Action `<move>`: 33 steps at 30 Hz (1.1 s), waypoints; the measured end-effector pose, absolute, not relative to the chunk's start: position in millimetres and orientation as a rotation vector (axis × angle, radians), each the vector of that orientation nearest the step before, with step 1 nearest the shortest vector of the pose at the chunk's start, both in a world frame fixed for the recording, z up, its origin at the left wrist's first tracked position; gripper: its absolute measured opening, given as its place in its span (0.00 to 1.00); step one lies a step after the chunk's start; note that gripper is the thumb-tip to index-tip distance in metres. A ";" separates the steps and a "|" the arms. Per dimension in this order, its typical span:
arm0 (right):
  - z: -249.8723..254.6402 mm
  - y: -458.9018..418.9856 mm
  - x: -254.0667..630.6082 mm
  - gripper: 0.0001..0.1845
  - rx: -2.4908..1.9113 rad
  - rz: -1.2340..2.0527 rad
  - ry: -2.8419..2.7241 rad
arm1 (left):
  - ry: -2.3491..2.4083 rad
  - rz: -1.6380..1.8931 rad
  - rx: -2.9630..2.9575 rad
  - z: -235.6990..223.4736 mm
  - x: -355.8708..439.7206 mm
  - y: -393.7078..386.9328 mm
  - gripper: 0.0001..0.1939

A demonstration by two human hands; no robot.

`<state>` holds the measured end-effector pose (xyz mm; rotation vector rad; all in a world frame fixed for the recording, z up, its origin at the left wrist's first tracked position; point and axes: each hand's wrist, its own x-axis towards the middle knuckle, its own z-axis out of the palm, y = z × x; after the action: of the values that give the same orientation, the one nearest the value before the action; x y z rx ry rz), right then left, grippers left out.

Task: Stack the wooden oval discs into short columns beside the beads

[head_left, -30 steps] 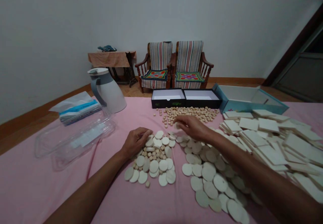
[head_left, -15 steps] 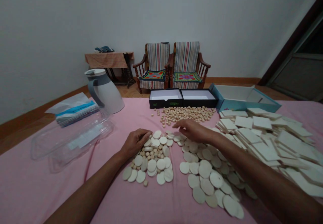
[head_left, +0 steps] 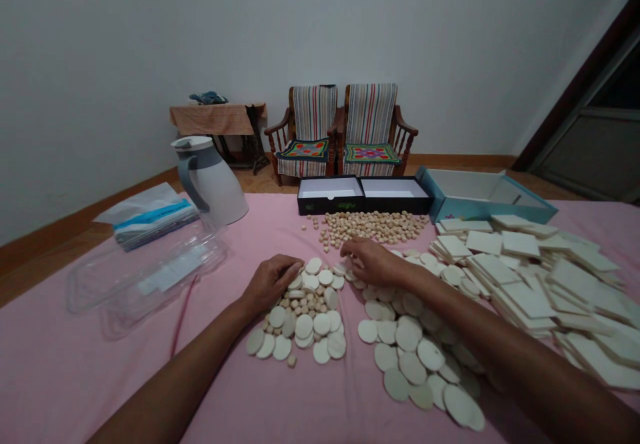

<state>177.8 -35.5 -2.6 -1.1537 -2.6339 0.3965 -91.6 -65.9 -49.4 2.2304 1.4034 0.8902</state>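
My left hand (head_left: pixel 271 281) rests with curled fingers on the left edge of a small pile of pale wooden discs and little beads (head_left: pixel 306 317). My right hand (head_left: pixel 373 262) lies palm down, fingers bent, at the top of a larger spread of wooden discs (head_left: pixel 417 351); what is under its fingertips is hidden. Beyond both hands lies a heap of small wooden beads (head_left: pixel 370 225). Stacks of square wooden tiles (head_left: pixel 525 277) cover the right side of the pink tablecloth (head_left: pixel 100 364).
A white and grey jug (head_left: pixel 210 181) stands at the back left, beside a clear plastic container (head_left: pixel 145 274) and a packet of papers (head_left: pixel 150 217). Two open black boxes (head_left: pixel 365 194) and a blue box (head_left: pixel 485 194) sit at the table's far edge. Two striped armchairs (head_left: pixel 343 131) stand behind.
My right hand has drawn back from the bead heap toward me and lowered onto the top of the disc spread. My left hand has stayed on the small pile.
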 end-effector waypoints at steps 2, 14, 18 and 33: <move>13.3 -41.9 200.4 0.18 -1.204 0.366 -2.621 | 1.405 0.887 2.230 -49.4 -91.3 -65.7 0.17; 37.1 -50.0 228.1 0.14 -1.296 0.500 -2.628 | 1.399 0.894 2.201 -50.8 -92.4 -65.1 0.18; 5.2 -38.5 178.8 0.19 -1.107 0.517 -2.701 | 1.396 0.897 2.211 -49.3 -91.3 -66.2 0.17; 22.0 -52.2 212.6 0.13 -1.224 0.471 -2.503 | 1.405 0.878 2.219 -52.6 -93.2 -65.1 0.17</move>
<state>212.6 -52.2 22.0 -1.2239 -2.5030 0.4711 -93.2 -65.1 -52.6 2.2192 1.4046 0.8775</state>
